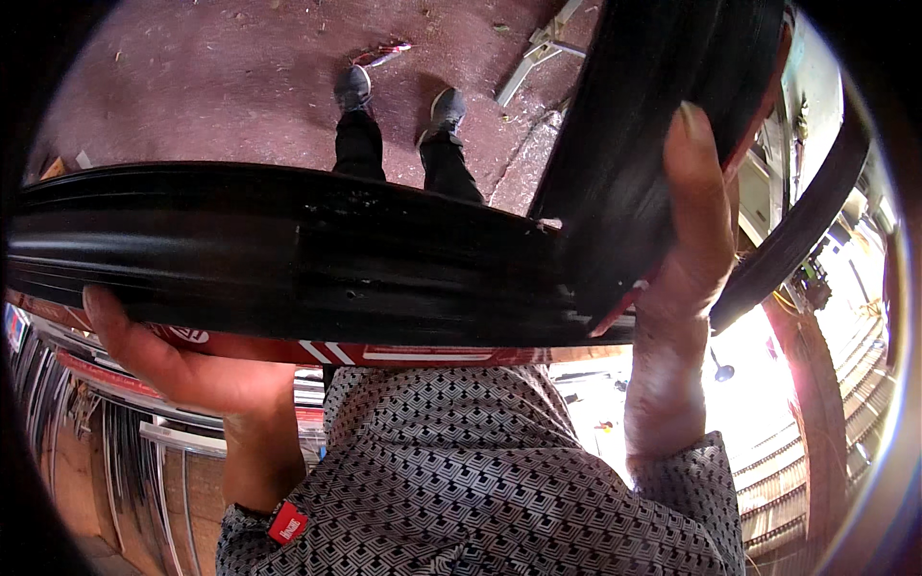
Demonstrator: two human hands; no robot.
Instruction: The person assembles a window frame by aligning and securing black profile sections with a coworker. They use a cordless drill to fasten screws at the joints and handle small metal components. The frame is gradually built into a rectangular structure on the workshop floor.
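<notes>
Black, glossy strip (403,259) looks bendable and slick, likely best held by its edges; left hand (206,374) grasps its lower-left edge, right hand (693,250) clasps the upper-right band (639,144).

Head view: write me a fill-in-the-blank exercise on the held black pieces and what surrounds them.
1. Beside the left hand, the red lower edge of the black band carries two slanted stripes coloured ____.
2. The thumb lying over the black section belongs to the person's ____ hand.
3. Beyond the band, the dark shoes on the reddish floor number ____.

Missing words: white; right; two.
</notes>
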